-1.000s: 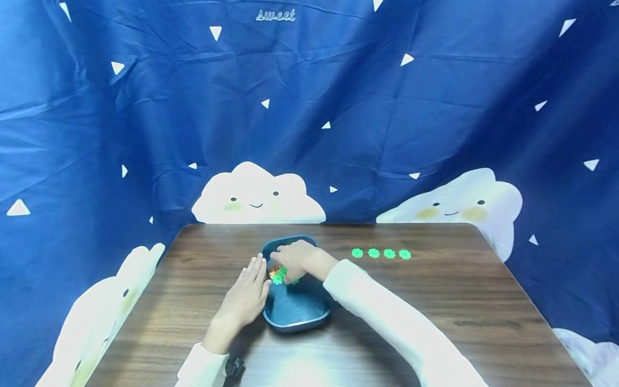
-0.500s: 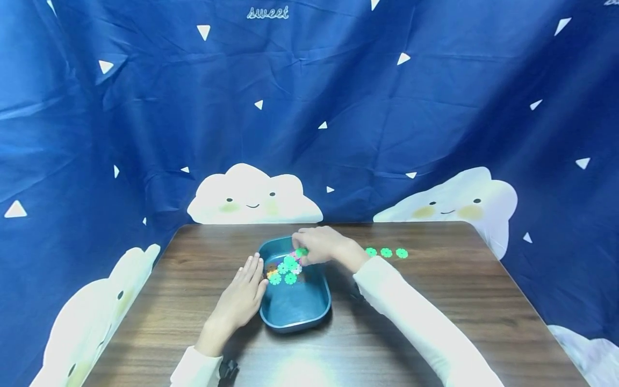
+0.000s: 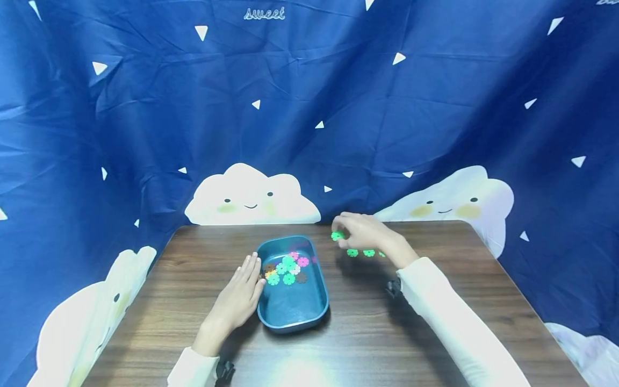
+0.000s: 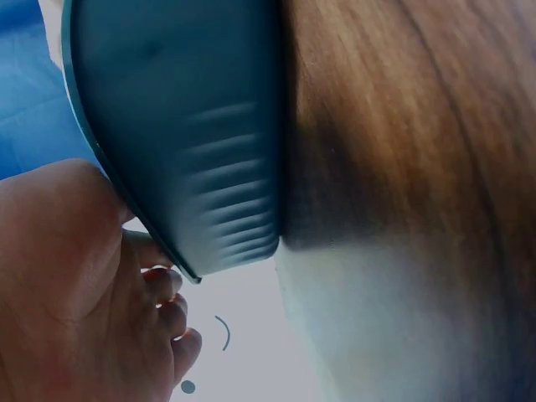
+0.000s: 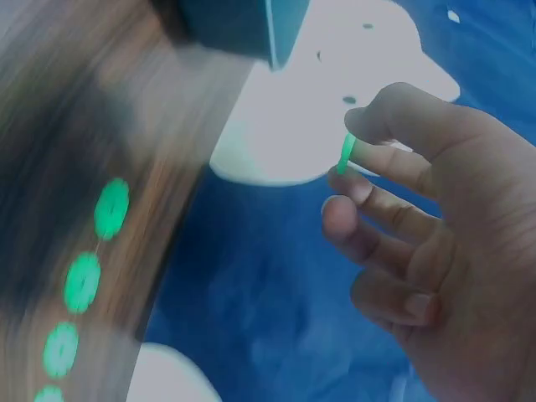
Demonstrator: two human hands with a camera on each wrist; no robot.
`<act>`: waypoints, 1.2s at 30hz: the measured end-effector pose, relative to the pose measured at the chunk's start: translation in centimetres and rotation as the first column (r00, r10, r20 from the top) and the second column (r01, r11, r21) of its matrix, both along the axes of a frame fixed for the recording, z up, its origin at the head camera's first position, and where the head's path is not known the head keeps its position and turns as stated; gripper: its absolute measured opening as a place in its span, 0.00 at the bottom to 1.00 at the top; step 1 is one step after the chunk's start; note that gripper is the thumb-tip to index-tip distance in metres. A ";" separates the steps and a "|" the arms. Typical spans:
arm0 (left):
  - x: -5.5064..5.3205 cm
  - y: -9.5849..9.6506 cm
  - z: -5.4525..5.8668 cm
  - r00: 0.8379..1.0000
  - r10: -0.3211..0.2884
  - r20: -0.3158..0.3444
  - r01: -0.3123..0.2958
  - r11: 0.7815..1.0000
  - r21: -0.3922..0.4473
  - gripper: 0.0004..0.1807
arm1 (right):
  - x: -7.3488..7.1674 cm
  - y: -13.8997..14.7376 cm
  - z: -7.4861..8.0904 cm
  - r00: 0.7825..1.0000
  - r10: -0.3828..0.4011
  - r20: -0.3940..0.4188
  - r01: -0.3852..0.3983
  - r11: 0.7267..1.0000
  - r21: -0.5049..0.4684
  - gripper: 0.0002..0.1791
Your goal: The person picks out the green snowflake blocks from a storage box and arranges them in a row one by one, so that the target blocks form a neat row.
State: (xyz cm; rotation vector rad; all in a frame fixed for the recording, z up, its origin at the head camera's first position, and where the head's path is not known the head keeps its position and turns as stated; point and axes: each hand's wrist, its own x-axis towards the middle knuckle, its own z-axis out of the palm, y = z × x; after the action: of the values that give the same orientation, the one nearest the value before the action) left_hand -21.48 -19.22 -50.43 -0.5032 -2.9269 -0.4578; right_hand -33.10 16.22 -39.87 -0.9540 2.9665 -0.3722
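Between thumb and fingertips my right hand (image 3: 365, 232) pinches a green snowflake-shaped disc (image 3: 337, 236), held above the table right of the bin; the right wrist view shows the disc (image 5: 346, 153) edge-on. Green discs (image 5: 81, 282) lie in a row on the table below that hand, partly hidden by it in the head view. My left hand (image 3: 237, 295) rests with straight fingers along the left rim of a dark blue plastic bin (image 3: 295, 314). Inside the bin lies a small pile of flower-like discs (image 3: 288, 263) in green, pink, orange, brown and white.
The wood-grain table (image 3: 435, 301) carries the bin near its middle. Behind its far edge hangs a blue curtain (image 3: 290, 134) with white clouds and triangles. A small dark device (image 3: 224, 371) sits at the left wrist, another (image 3: 394, 288) at the right.
My right hand has come up out of the bin with a green disc and moved right, over the table by the row. My left hand stays at the bin's left side.
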 end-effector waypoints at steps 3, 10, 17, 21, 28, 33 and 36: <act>-0.1 -0.1 -0.1 1.000 0.004 0.005 -0.004 1.000 0.002 0.34 | 0.0 2.0 0.1 0.999 -0.041 -0.003 0.041 0.999 0.000 0.15; 0.0 -0.2 -0.2 1.000 0.006 0.021 -0.006 1.000 0.019 0.34 | 0.1 6.6 -0.4 0.996 -0.083 -0.024 0.082 0.996 -0.023 0.15; 0.1 -0.1 -0.1 0.999 0.017 0.039 -0.018 0.999 0.032 0.34 | 0.6 10.5 -1.4 0.991 -0.120 -0.059 0.117 0.992 -0.053 0.15; 0.1 0.0 -0.1 0.999 0.018 0.044 -0.020 0.999 0.036 0.34 | 0.8 12.5 -2.1 0.984 -0.173 -0.033 0.171 0.984 -0.046 0.15; 0.1 0.0 0.0 0.998 0.022 0.060 -0.024 0.999 0.041 0.34 | 1.0 15.3 -3.2 0.975 -0.220 0.002 0.220 0.975 -0.035 0.17; 0.0 0.1 0.0 0.999 0.014 0.047 -0.016 0.999 0.044 0.34 | 0.9 17.3 -4.3 0.967 -0.252 0.027 0.253 0.967 -0.038 0.17; 0.0 0.2 0.0 0.998 0.017 0.052 -0.019 0.999 0.046 0.34 | 0.8 18.3 -4.9 0.963 -0.267 0.040 0.268 0.963 -0.035 0.16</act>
State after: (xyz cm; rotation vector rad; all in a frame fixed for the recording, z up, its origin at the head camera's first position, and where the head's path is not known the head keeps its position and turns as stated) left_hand -21.48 -18.97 -50.39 -0.4655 -2.9601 -0.5427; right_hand -32.31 34.52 -44.76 -0.5397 3.0703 -0.4477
